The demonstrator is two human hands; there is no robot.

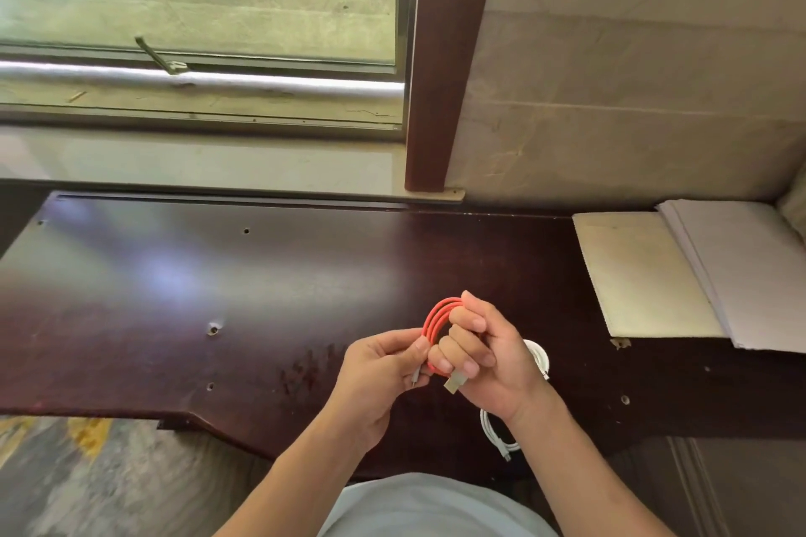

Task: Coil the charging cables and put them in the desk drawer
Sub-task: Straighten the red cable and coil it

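Red cable [436,320] looks nearly coiled: my right hand [488,358] clasps its loops, left hand [384,366] pinching the tail; white cable [501,432] beside it awaits, drawer unseen.

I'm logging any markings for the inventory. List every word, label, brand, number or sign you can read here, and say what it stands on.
None can be read.
Red cable, held in both hands: no print visible on the cord or its plugs.
White cable on the desk: no marking visible.
Cream pad and the stack of white sheets at the far right: blank as far as shows.
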